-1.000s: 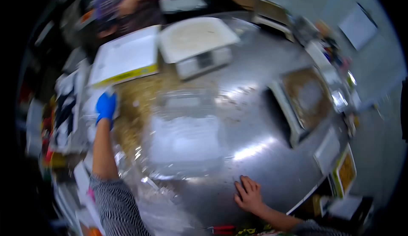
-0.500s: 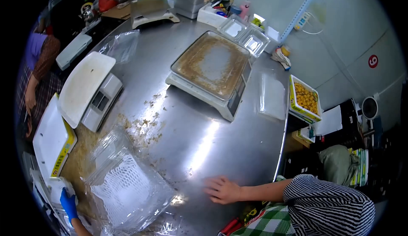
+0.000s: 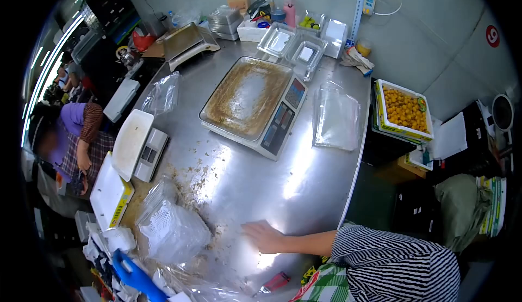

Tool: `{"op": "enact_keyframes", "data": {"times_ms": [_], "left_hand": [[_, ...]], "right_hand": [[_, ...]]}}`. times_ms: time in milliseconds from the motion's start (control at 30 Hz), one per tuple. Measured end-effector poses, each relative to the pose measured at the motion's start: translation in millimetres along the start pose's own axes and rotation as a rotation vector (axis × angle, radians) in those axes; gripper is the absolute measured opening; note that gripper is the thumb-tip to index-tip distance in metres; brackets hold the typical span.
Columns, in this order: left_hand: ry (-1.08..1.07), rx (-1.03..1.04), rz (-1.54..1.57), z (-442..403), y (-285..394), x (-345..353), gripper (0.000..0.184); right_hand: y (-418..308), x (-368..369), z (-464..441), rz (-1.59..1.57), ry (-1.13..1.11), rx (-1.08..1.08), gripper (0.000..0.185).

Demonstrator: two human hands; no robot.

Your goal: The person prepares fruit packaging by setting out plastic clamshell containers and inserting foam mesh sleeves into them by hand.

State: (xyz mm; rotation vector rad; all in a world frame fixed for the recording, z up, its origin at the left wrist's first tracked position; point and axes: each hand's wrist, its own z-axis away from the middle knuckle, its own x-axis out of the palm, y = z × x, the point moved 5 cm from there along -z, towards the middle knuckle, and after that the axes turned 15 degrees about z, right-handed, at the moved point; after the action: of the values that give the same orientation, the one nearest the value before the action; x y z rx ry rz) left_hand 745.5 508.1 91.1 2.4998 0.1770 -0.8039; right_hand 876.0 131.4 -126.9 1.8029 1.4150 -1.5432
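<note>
My right hand [image 3: 265,236], bare and blurred by motion, hovers over or touches the steel table [image 3: 304,204]. Its fingers look stretched out, and nothing shows in them. At the lower left is my left hand [image 3: 128,272] in a blue glove, its fingers apart beside a stack of white foam pieces [image 3: 119,240]. I cannot make out whether it touches them. Between the two hands lies a clear plastic bag [image 3: 182,236] with white foam netting [image 3: 161,227] in it. A red object [image 3: 276,282] rests near the table's front edge.
A stained scale [image 3: 247,98] stands mid-table; a second scale [image 3: 149,155] with a white pan is left, beside a white tray [image 3: 103,193]. Clear bags [image 3: 337,119] lie right, near a box of orange fruit [image 3: 403,109]. Another person [image 3: 76,133] is at the left.
The view has swung left and up. My right hand has moved slightly left, its fingers more blurred. The bag with netting looks more bunched. More of the blue glove shows, near the foam pieces.
</note>
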Motion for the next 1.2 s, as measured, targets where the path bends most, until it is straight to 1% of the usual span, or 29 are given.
{"op": "enact_keyframes", "data": {"times_ms": [33, 100, 133, 167, 200, 233, 267, 300, 367, 433, 467, 533, 633, 733, 833, 867, 933, 967, 1033, 1133, 1200], "left_hand": [[-0.013, 0.017, 0.055, 14, 58, 14, 0.021], [-0.205, 0.283, -0.025, 45, 182, 47, 0.024], [-0.346, 0.315, 0.002, 64, 220, 57, 0.022], [-0.490, 0.339, 0.030, 83, 252, 67, 0.019], [-0.552, 0.321, 0.090, 103, 272, 74, 0.020], [-0.615, 0.298, 0.154, 126, 286, 81, 0.021], [-0.671, 0.266, 0.164, 148, 298, 88, 0.025], [-0.728, 0.232, 0.172, 169, 309, 94, 0.030], [-0.774, 0.114, 0.243, 203, 334, 112, 0.020], [-0.770, 0.063, 0.319, 225, 357, 126, 0.019], [-0.761, -0.013, 0.356, 232, 366, 132, 0.019], [-0.716, -0.071, 0.416, 241, 382, 141, 0.020], [-0.695, -0.170, 0.441, 250, 388, 149, 0.020], [-0.668, -0.256, 0.400, 253, 383, 146, 0.017], [-0.620, -0.338, 0.284, 259, 371, 138, 0.015], [-0.610, -0.374, 0.241, 258, 372, 135, 0.014], [-0.628, -0.390, 0.208, 260, 367, 132, 0.014], [-0.633, -0.398, 0.192, 259, 365, 133, 0.014], [-0.653, -0.426, 0.169, 252, 367, 134, 0.014], [-0.693, -0.460, 0.163, 248, 368, 138, 0.013], [-0.687, -0.476, 0.183, 250, 367, 142, 0.013]], "right_hand": [[3, 2, 1, -0.043, -0.011, -0.035, 0.043], [15, 15, 4, -0.116, -0.036, -0.110, 0.041], [26, 12, 7, -0.180, 0.051, -0.102, 0.037], [54, 8, 4, -0.150, 0.006, -0.044, 0.036], [93, -8, -4, -0.118, -0.039, 0.016, 0.036], [141, -36, -9, -0.081, 0.004, 0.245, 0.034], [180, -87, -3, 0.072, 0.164, 0.362, 0.046], [214, -123, -3, 0.228, 0.036, 0.515, 0.065], [271, -159, 11, 0.360, -0.254, 0.537, 0.079], [310, -164, 42, 0.371, -0.528, 0.519, 0.080], [323, -167, 48, 0.382, -0.543, 0.512, 0.079], [345, -166, 60, 0.403, -0.587, 0.488, 0.078], [367, -179, 65, 0.360, -0.541, 0.468, 0.074], [384, -192, 62, 0.375, -0.672, 0.527, 0.072], [430, -199, 26, 0.014, -0.339, 0.678, 0.075], [463, -203, 12, -0.065, -0.058, 0.761, 0.079], [550, -201, -18, -0.101, 0.345, 0.970, 0.084], [591, -199, -31, -0.054, 0.464, 1.100, 0.084], [643, -191, -54, -0.069, 0.484, 1.217, 0.079], [663, -185, -82, -0.052, 0.147, 1.214, 0.070], [660, -178, -87, 0.019, 0.255, 1.347, 0.064]]}}
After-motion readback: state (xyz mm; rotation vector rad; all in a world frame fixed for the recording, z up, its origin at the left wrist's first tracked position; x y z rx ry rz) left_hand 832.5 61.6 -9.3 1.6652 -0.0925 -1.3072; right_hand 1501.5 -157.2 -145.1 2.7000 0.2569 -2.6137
